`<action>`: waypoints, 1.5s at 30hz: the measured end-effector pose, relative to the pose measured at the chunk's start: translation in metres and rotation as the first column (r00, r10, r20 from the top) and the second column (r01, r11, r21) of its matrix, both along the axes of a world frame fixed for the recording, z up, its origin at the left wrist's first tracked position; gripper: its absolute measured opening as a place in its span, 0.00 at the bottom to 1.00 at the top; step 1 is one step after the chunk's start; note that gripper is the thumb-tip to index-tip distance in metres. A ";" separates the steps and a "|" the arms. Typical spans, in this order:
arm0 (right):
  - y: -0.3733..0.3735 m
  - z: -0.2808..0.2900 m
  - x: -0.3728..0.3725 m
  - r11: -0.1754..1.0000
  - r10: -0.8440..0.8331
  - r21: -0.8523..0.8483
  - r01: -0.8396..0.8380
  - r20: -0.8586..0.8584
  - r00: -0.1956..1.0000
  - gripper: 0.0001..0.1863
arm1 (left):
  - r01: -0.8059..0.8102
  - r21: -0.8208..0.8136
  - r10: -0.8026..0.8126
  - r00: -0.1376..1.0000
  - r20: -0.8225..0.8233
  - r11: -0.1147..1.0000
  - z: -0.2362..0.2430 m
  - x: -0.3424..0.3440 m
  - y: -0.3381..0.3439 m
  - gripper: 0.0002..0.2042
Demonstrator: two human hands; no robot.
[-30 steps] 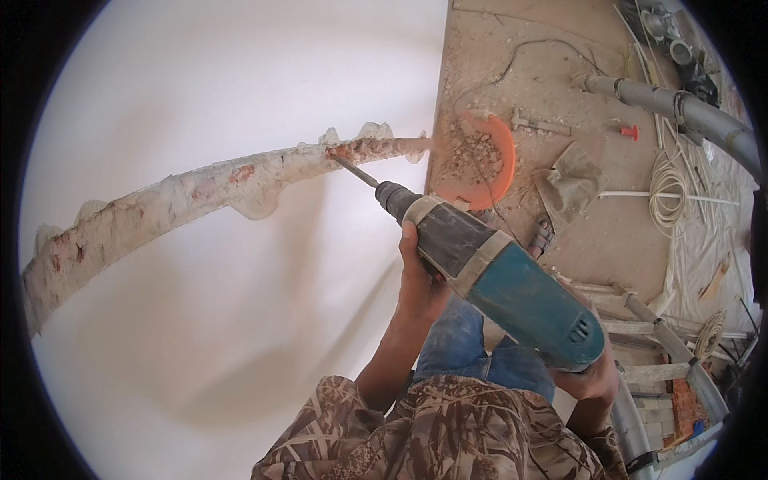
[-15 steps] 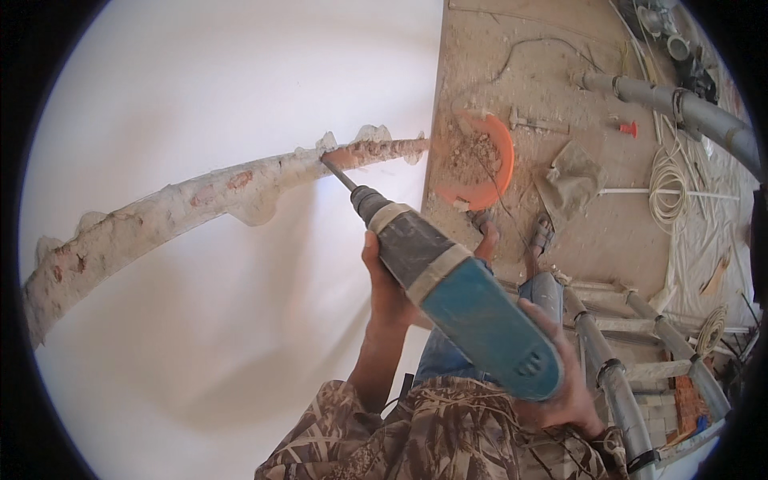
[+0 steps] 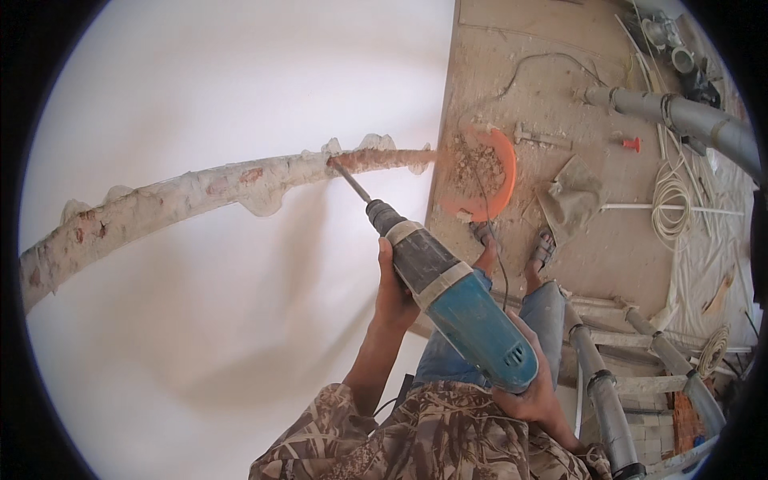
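A teal-and-black rotary hammer (image 3: 478,326) slants up and to the left across the middle of the view. Its long steel bit (image 3: 352,182) meets the wall groove (image 3: 180,200), a rough channel with reddish patches cut through the white wall (image 3: 240,80). My left hand (image 3: 392,292) is wrapped round the dark front of the tool, with part of its fingers hidden underneath. At the rear end, my right hand (image 3: 534,388) grips the tool from the right; the handle itself is hidden by the housing.
On the dusty floor stands an orange tub (image 3: 506,180) of rubble, near my feet. A hammer (image 3: 544,139), a grey cloth (image 3: 574,192) and coiled white cable (image 3: 670,200) lie beyond it. A ladder (image 3: 608,384) stands lower right; a grey pipe (image 3: 688,116) crosses upper right.
The rear of the rotary hammer and my right hand have shifted left, while the bit stays in the groove. The whole view has shifted slightly.
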State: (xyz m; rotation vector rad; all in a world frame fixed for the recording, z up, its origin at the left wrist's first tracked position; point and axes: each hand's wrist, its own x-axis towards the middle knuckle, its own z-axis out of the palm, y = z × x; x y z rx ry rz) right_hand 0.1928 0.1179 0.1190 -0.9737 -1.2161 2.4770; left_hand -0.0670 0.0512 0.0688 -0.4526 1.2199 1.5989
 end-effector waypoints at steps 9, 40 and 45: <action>-0.009 -0.002 0.024 0.994 -0.072 -0.084 0.072 0.007 0.997 0.56 | 0.104 -0.053 -0.110 0.987 -0.120 0.993 0.010 0.020 0.012 0.34; 0.008 -0.001 0.014 0.970 0.094 0.212 -0.117 0.113 0.989 0.56 | 0.061 -0.120 -0.082 0.980 -0.180 0.991 0.016 0.005 0.021 0.33; 0.041 0.044 -0.020 0.992 0.084 0.081 -0.093 0.106 0.991 0.55 | 0.050 0.021 -0.047 0.992 -0.116 0.999 0.024 -0.012 0.038 0.31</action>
